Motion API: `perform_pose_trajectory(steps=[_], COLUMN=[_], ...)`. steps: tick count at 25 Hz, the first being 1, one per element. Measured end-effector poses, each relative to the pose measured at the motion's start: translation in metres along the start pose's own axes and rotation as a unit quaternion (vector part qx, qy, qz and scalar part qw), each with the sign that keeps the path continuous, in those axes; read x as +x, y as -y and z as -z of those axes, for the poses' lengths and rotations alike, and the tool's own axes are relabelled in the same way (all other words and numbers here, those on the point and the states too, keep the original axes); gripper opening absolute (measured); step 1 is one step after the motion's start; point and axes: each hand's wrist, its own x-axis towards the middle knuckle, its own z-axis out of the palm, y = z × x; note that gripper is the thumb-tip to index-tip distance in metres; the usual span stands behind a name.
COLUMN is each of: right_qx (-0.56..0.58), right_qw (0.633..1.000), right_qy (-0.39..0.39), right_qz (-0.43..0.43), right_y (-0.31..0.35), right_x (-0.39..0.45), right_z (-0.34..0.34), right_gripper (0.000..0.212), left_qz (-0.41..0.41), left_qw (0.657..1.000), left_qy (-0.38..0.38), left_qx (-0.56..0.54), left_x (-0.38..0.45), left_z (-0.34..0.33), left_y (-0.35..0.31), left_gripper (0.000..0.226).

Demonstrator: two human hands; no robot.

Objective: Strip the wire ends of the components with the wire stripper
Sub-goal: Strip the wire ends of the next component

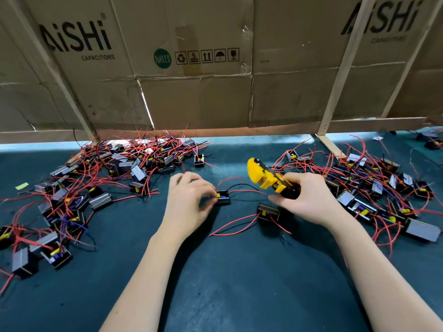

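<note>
- We count two hands, the left hand [189, 200] and the right hand [309, 200].
- We hold one wire stripper [271, 179].
- Two piles of components: left pile [115, 168], right pile [374, 188].
- Two components lie between them: one [223, 197] and another [268, 212].

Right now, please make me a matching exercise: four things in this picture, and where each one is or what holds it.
1. wire stripper
2. component with black and red wires
3. green paper scrap
4. RoHS sticker

A. on the cardboard
B. on the mat, far left
C. gripped by the right hand
D. pinched by the left hand

Pairs: 1-C, 2-D, 3-B, 4-A
</note>
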Motion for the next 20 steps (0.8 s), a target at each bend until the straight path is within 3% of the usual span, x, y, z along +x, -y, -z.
perform_pose_trajectory(steps=[2, 5, 7, 10, 12, 15, 18, 20], right_qx=[0.003, -0.05, -0.083, -0.094, -0.088, -0.132, -0.243, -0.28], right_qw=[1.0, 0.992, 0.984, 0.983, 0.989, 0.991, 0.946, 0.923], right_qy=[0.016, 0.114, 0.148, 0.143, 0.106, -0.033, -0.193, -0.234], right_qz=[-0.011, 0.019, 0.053, 0.067, 0.048, 0.001, -0.097, -0.124], right_y=[-0.005, -0.003, 0.003, 0.012, 0.013, 0.008, -0.005, -0.014], right_x=[0.0, -0.003, -0.004, -0.005, -0.004, -0.001, 0.0, -0.001], right_z=[0.005, 0.0, -0.008, -0.015, -0.013, -0.006, 0.006, 0.011], right_gripper=[0.037, 0.037, 0.028, 0.023, 0.022, 0.025, 0.025, 0.028], left_qz=[0.031, 0.051, 0.077, 0.186, 0.294, 0.383, 0.425, 0.429], left_qw=[0.998, 0.997, 0.997, 0.979, 0.952, 0.923, 0.904, 0.894], left_qy=[0.042, 0.044, 0.013, -0.079, -0.088, 0.002, 0.022, 0.015], left_qx=[-0.033, -0.024, -0.011, -0.015, -0.014, 0.042, -0.043, -0.129], left_x=[-0.002, -0.002, 0.0, 0.0, -0.001, -0.003, -0.002, -0.001], left_z=[-0.001, -0.001, -0.001, 0.003, 0.006, 0.004, 0.0, -0.002], left_y=[-0.001, 0.0, 0.0, 0.002, 0.006, 0.011, 0.008, 0.007], left_gripper=[0.015, 0.015, 0.016, 0.018, 0.03, 0.045, 0.036, 0.024])
